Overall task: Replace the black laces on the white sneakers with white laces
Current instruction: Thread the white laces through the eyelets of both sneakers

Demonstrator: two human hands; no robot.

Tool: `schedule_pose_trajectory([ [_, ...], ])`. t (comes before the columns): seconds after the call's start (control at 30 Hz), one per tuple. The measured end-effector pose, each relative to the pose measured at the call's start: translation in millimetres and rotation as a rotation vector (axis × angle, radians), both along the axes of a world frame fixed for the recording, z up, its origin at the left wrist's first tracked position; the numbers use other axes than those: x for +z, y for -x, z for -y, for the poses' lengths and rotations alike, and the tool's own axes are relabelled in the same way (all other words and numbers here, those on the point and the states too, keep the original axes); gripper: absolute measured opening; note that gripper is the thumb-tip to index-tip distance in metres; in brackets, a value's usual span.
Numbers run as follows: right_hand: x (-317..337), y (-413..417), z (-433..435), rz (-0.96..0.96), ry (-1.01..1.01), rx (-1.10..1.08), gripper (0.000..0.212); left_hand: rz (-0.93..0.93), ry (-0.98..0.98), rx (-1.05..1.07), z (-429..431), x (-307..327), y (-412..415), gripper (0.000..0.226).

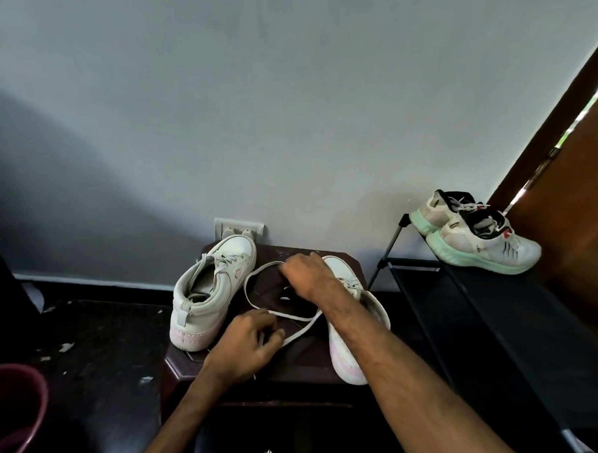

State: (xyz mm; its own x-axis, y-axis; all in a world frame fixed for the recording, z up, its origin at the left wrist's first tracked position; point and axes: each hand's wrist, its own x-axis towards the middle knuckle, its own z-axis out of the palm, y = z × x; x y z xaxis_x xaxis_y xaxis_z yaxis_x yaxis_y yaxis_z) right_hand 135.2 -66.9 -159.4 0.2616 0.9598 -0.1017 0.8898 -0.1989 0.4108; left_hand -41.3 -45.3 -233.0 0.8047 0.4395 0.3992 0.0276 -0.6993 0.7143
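We are seeing no black laces; the left sneaker (212, 291) is looking laced in white. Right of it, the white lace (246, 289) is looping over the desk (305, 363). Our left hand (247, 347) is pinching one end in its fingers, and our right hand (305, 274) is curling its fingers round the other. The right sneaker (376, 315), we judge, is only part-threaded.

Green-soled trainers (488, 245) on black rack (493, 303) (by the wooden door (585, 221)), wall socket (239, 227), maroon bucket (9, 402)

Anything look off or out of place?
The heel of the right-hand sneaker seems to hang past the front corner of the stool. Pale scraps speckle the dark floor to the left. Nothing else stands out.
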Motion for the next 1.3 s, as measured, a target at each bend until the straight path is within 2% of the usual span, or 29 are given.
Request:
schedule_pose_trajectory([
  [0.07,1,-3,-3,-0.032,-0.022,0.030,0.028,0.008,0.025,0.002,-2,-1,0,0.030],
  [0.13,15,-11,-3,-0.201,-0.149,0.012,0.028,-0.018,-0.013,-0.010,-1,-3,-2,0.028],
  [0.23,66,-36,-17,-0.540,-0.543,-0.081,0.011,-0.015,-0.029,-0.014,-1,-1,-1,0.023],
  [0.3,114,-51,-28,-0.681,-0.841,-0.097,0.007,-0.004,-0.033,0.007,1,2,1,0.018],
  [0.4,188,-63,-37,-0.767,-1.134,-0.043,0.006,0.019,-0.005,0.052,5,6,5,0.013],
  [0.5,246,-56,-34,-0.798,-1.246,0.018,0.011,0.060,0.028,0.102,8,8,7,0.014],
  [0.6,257,-36,-19,-0.775,-1.196,0.087,0.023,0.145,0.101,0.172,12,14,9,0.013],
  [0.67,239,-24,-8,-0.759,-1.094,0.102,0.019,0.209,0.160,0.226,12,25,4,0.015],
  [0.87,169,3,36,-0.966,-0.906,0.068,0.013,0.478,0.235,0.254,5,137,-42,0.029],
  [0.93,149,4,49,-0.978,-0.919,0.028,0.014,0.429,0.314,0.156,3,163,-64,0.028],
  [1.0,134,0,62,-0.977,-0.989,-0.040,0.015,0.380,0.486,0.077,10,169,-78,0.022],
  [1.13,109,-14,97,-1.019,-1.029,-0.162,0.006,0.259,0.593,0.184,28,156,-87,0.014],
  [1.2,94,-22,122,-1.037,-0.899,-0.299,0.023,0.189,0.593,0.254,33,145,-89,0.012],
  [1.3,71,-29,159,-0.933,-0.426,-0.454,0.039,0.067,0.491,0.264,45,130,-93,0.013],
])
